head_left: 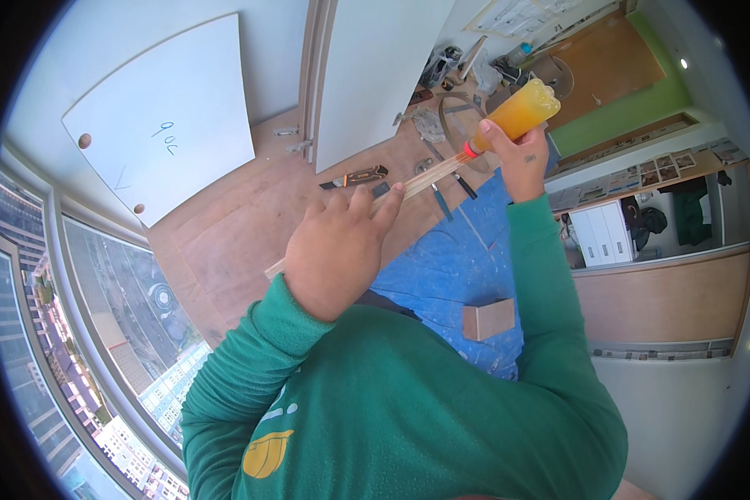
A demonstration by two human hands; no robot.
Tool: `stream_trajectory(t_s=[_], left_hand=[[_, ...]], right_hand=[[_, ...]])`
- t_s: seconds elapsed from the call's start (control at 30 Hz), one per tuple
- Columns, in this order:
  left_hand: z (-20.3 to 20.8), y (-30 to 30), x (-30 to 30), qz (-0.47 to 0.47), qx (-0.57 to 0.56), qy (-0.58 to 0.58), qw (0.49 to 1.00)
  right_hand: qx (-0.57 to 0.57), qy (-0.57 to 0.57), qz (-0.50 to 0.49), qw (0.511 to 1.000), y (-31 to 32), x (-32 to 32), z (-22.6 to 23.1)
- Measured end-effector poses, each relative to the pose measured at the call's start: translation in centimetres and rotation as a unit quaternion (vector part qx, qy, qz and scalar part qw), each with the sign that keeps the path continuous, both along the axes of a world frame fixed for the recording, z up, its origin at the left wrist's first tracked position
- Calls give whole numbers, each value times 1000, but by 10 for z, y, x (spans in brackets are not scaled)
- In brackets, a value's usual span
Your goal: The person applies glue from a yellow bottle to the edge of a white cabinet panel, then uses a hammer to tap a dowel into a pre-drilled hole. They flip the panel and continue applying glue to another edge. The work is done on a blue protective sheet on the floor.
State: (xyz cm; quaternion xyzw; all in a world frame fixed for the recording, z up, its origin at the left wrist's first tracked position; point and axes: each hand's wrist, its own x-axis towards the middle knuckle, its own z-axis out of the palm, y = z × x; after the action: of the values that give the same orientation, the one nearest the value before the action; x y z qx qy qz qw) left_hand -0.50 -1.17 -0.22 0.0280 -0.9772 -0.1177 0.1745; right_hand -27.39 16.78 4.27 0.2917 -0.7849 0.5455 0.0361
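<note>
My right hand (525, 171) grips a clear plastic bottle (518, 115) of yellow-orange liquid, probably glue. It is tipped so its red neck (470, 150) points down and left, at the far end of a thin pale wooden strip (432, 175). Whether the tip touches the wood I cannot tell. Lower left, my left hand (337, 246) is closed over the strip, fingers bent across it. The strip runs on beneath that hand, its near end showing by the wrist. Beyond the left hand, an orange-and-black utility knife (357, 177) lies on the wooden surface.
Slim hand tools (442, 202) lie beside the strip. A blue sheet (408, 279) bears a small brown block or box (488, 320). White panels (175, 108) stand at the far left, one with hinges along its edge (367, 83). Windows line the left; clutter (467, 71) sits at the back.
</note>
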Motion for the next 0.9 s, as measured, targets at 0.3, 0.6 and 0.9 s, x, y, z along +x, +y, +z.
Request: stream_trajectory(t_s=[0.3,0.6,0.9], left_hand=[[-1,-3,-1,6,-5,1,1000],[0,-3,-2,4,0,-9,1000],[1,-1,-3,10,-3,-7,1000]], right_hand=[[-28,0,37,999,7,6,-4],[-55,-25,40,997,8,9,-4],[-35,-52,81,995,-7,40,6]])
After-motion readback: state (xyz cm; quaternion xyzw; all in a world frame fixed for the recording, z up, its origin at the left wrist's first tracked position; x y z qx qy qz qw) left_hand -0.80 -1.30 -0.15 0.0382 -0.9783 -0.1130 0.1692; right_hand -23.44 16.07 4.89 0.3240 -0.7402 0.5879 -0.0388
